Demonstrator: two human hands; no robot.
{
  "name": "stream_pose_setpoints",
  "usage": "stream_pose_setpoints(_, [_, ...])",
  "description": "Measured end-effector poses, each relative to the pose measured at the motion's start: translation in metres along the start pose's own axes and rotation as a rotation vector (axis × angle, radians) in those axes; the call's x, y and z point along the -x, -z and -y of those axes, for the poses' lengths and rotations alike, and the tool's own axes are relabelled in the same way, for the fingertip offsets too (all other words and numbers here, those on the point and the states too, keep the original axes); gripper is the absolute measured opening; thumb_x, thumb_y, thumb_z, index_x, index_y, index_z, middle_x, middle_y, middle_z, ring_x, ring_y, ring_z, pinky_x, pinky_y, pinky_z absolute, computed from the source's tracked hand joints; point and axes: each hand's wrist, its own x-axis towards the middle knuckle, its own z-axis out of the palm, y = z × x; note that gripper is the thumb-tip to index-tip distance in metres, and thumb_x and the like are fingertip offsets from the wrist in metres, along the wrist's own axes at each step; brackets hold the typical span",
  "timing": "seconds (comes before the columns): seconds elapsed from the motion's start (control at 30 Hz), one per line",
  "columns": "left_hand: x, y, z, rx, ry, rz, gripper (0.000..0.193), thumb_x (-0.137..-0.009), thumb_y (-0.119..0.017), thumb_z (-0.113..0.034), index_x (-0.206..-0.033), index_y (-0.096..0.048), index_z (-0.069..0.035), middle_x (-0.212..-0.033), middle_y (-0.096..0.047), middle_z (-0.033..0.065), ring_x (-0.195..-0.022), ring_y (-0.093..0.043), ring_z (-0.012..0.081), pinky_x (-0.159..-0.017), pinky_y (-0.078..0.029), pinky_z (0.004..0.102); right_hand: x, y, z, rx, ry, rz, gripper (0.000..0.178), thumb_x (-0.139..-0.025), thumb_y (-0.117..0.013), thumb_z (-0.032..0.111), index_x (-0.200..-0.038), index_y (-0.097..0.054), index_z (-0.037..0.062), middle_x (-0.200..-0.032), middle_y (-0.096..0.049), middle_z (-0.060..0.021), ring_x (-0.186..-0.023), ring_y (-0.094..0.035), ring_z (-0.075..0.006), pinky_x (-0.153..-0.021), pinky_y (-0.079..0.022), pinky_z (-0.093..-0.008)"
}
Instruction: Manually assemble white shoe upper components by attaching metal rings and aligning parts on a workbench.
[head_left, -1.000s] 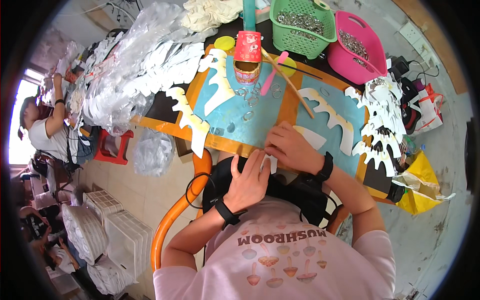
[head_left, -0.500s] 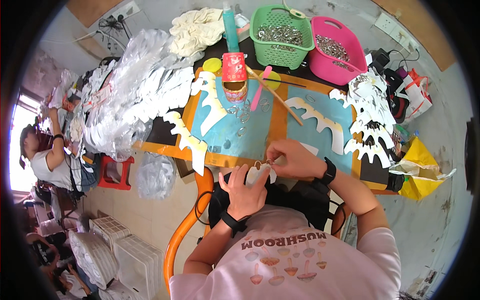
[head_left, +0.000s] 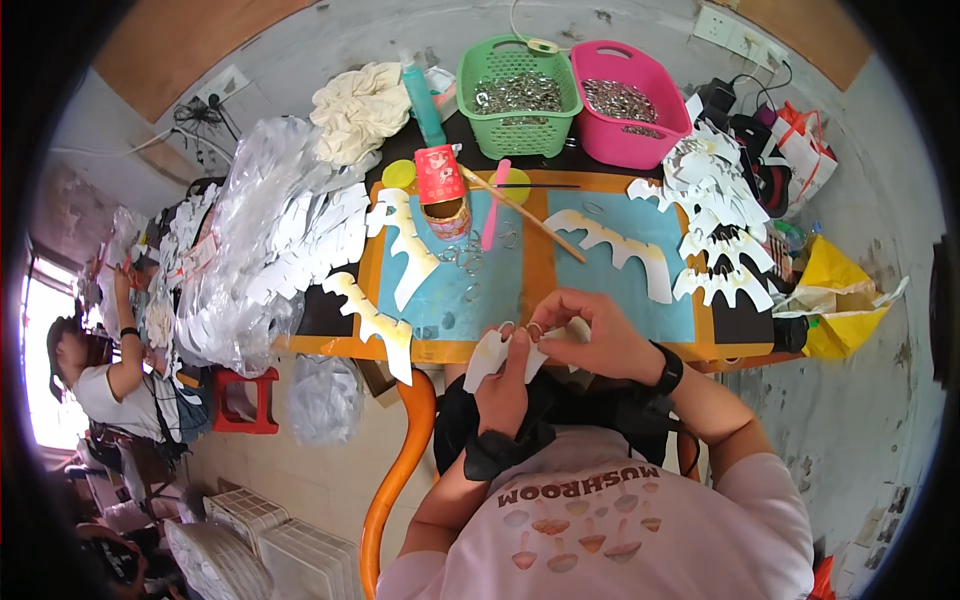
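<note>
My left hand point(head_left: 503, 392) is closed on a white scalloped piece point(head_left: 484, 362), its thumb pressed along the face. The piece is held just off the table's front edge, over my lap. A small metal ring point(head_left: 507, 328) stands at its upper edge. My right hand point(head_left: 592, 335) is closed too, fingertips pinching at a second metal ring point(head_left: 534, 327) beside the first. How that ring meets the piece is partly hidden by my fingers. On the blue mat lie loose metal rings point(head_left: 468, 262) and several yellow-edged white scalloped strips, one strip point(head_left: 378, 325) hanging over the front edge.
Green point(head_left: 520, 130) and pink baskets point(head_left: 630, 145) of metal parts stand at the back. A red cup point(head_left: 438, 175), a wooden-handled brush point(head_left: 545, 228) and a pink stick point(head_left: 492, 215) are mid-table. White pieces pile up on both sides. A person point(head_left: 110, 385) works at far left.
My left hand has gone from spread fingers to a closed grip with the thumb up on the piece. My right hand stays at the rings. The whole view has shifted slightly.
</note>
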Motion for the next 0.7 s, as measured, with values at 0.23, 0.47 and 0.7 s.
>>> stream_pose_setpoints(0.23, [0.006,0.007,-0.015,0.033,0.0,0.095,0.018,-0.099,-0.062,-0.015,-0.111,-0.057,-0.002,-0.103,-0.059,0.0021,-0.099,-0.055,0.0113,-0.09,-0.044,0.0264,-0.003,0.01,0.022,-0.022,-0.106,0.14,0.015,-0.093,-0.067,0.016,-0.095,-0.067,0.0013,-0.083,-0.067,-0.0024,-0.08,-0.059,-0.008,-0.073,-0.046,-0.0261])
stream_pose_setpoints(0.47, [0.01,0.007,0.004,0.171,-0.137,0.048,0.014,-0.099,-0.06,-0.011,-0.11,-0.057,-0.002,-0.101,-0.06,0.0016,-0.093,-0.055,0.0101,-0.087,-0.045,0.0253,0.015,-0.026,-0.004,-0.41,0.058,-0.083,0.016,-0.098,-0.062,0.013,-0.091,-0.067,-0.0002,-0.081,-0.067,-0.0006,-0.078,-0.058,-0.0072,-0.073,-0.046,-0.0255])
stream_pose_setpoints(0.7, [-0.013,0.034,0.022,0.115,-0.244,0.317,0.025,-0.093,-0.063,-0.014,-0.111,-0.055,0.001,-0.103,-0.06,0.008,-0.096,-0.058,0.016,-0.084,-0.048,0.0306,0.013,-0.014,0.009,-0.151,0.029,-0.044,0.016,-0.096,-0.063,0.013,-0.088,-0.067,0.0,-0.076,-0.065,-0.0005,-0.072,-0.053,-0.005,-0.065,-0.044,-0.0234])
